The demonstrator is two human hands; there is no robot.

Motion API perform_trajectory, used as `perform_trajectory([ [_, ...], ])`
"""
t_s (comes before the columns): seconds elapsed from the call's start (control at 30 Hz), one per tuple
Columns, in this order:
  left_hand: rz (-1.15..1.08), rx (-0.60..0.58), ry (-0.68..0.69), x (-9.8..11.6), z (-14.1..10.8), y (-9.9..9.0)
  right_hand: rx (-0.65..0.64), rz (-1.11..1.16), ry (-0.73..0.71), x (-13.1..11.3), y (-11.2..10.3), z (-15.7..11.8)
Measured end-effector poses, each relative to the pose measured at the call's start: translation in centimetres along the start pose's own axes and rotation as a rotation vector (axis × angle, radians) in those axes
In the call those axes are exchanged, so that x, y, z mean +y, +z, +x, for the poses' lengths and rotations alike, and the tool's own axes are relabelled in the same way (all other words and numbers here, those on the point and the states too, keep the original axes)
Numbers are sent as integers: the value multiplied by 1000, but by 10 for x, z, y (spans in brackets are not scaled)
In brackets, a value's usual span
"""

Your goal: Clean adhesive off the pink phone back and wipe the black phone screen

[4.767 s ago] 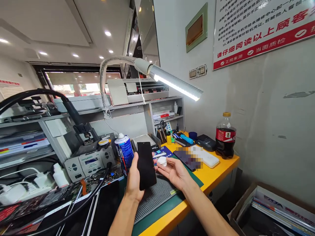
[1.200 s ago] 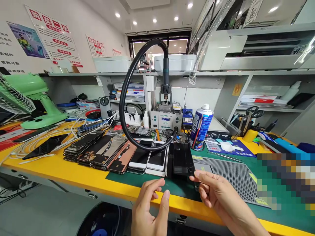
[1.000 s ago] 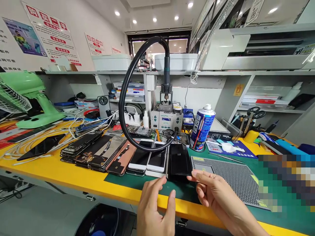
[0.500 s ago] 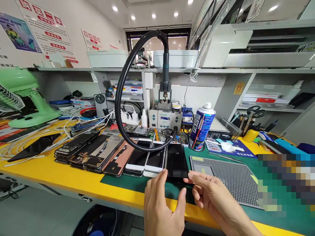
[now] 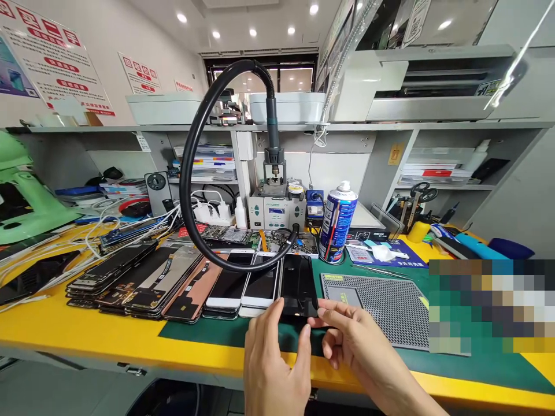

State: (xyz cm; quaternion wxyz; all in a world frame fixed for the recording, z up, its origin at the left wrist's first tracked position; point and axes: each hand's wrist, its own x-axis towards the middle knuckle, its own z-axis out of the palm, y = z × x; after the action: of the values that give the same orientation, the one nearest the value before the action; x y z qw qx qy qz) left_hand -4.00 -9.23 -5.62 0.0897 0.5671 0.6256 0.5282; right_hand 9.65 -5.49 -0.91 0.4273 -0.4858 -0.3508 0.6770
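Observation:
A black phone screen lies face up at the right end of a row of stacked screens on the green mat. My right hand pinches its lower right corner between thumb and fingertips. Close to the lower left corner is my left hand, thumb held apart from the fingers and nothing in its grasp; whether a fingertip touches the glass I cannot tell. Just left of the black screen are white-framed screens and another white-framed pile. Farther left lies a copper-backed screen.
A thick black hose arches over the row from a hot-air station. Behind the perforated grey pad stands a blue spray can. More screen piles, white cables and a green fan occupy the left.
The whole scene has shifted left in view as the camera turned right. Both hands keep nearly the same places around the black screen, the right still pinching its corner.

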Motion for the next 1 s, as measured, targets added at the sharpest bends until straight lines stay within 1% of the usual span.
perform_trajectory([
  [0.2,41,-31,24,-4,3,-1,31,-85,0,0,2,-7],
  [0.3,118,-16,94,-9,2,0,30,-133,-5,1,4,-9],
  [0.4,181,32,184,-16,2,3,30,-169,-19,2,6,-9],
  [0.47,196,51,214,-20,1,4,34,-189,-27,3,8,-10],
  [0.67,230,55,238,-23,1,6,5,-260,-30,9,9,-12],
  [0.87,269,66,261,-26,1,6,-37,-383,-25,17,5,-9],
  [1.0,291,68,281,-28,0,6,-49,-430,-8,17,2,-9],
])
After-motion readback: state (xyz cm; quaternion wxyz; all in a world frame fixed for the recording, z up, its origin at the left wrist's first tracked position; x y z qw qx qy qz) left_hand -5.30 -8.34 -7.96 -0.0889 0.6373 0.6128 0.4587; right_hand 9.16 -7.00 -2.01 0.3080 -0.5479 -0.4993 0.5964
